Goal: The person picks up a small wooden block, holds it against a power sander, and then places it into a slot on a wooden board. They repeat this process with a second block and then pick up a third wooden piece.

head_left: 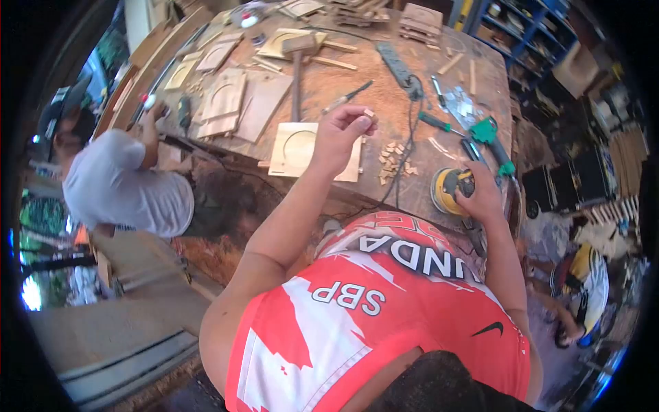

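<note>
My left hand (343,137) is raised over the workbench, thumb and fingers pinched on a small wooden piece (369,113). Below it lies a square wooden board (292,154) with a round outline, partly hidden by my wrist. A loose pile of small wooden pieces (397,162) rests just right of the board. At the bench's near right, my right hand (480,193) is closed around a yellow and black orbital sander (446,191), which sits by the bench edge.
Sawdust covers much of the workbench (439,69). A wooden mallet (298,75), a power strip (398,69), a green power tool (491,141) and a screwdriver (439,123) lie there. A cord crosses near the pile. Another person (130,178) works at the left, and someone else bends at far right.
</note>
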### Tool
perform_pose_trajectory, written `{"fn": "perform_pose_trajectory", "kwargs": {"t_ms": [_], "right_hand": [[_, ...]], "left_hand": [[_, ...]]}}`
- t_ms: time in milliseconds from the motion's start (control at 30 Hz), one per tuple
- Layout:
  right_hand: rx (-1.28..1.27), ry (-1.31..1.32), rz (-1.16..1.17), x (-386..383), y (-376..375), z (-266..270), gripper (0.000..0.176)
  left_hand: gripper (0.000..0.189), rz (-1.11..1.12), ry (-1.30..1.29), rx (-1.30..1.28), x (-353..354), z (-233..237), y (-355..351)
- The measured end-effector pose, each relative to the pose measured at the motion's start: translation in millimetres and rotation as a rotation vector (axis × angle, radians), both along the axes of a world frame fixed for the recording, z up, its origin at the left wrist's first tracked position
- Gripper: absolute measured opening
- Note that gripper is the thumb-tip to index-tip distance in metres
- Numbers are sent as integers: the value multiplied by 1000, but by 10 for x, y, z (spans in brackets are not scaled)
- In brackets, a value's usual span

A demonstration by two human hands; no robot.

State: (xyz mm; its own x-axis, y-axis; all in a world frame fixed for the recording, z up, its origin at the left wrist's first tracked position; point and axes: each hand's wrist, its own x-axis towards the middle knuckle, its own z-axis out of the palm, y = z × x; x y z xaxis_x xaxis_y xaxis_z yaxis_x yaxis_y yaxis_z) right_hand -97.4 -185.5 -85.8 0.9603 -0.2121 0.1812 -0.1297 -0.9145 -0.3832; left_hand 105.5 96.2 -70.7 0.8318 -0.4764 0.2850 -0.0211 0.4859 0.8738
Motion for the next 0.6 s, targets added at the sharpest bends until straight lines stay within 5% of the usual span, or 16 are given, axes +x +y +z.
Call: {"fn": "perform_pose_trajectory", "kwargs": {"t_ms": [200,600], "right_hand": [[-22,86,65,180,-122,-191,70],[-38,131,106,376,-171,-336,72]], "left_hand": [[35,107,-33,-43,-106,88,283],[18,165,73,-29,-228,-80,843]]}}
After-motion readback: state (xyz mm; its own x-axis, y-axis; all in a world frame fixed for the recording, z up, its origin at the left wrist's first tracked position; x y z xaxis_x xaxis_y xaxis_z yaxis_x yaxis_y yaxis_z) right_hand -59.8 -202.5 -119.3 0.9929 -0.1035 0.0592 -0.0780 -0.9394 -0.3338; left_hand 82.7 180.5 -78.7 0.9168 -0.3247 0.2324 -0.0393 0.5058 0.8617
